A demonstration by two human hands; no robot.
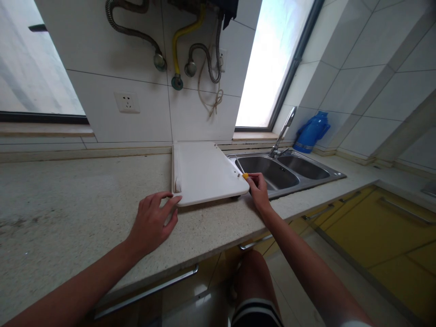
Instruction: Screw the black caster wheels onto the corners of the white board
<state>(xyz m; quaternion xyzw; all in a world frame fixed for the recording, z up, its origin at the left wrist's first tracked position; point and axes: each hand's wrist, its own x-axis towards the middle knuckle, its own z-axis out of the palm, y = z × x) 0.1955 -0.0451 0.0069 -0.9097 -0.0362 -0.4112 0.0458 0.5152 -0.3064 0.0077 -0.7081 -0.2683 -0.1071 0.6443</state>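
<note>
A flat white panel (207, 172) with rounded corners and a thin raised edge lies on the countertop beside the sink. My left hand (153, 222) is at its near left corner, fingers curled against the edge there. Between the fingers of my right hand (259, 193) is the yellow handle of a screwdriver (245, 175). Its thin metal shaft points up and away to the left, over the sink's rim. That hand is right beside the panel's near right corner, close to small dark holes and a short peg in the surface.
A double steel sink (301, 184) with a chrome faucet (283, 131) is to the right. Behind it stands a blue thermos jug (311, 131). Pipes and a yellow gas hose (175, 45) hang on the tiled wall. Drawer handles (150, 290) stick out below the counter edge.
</note>
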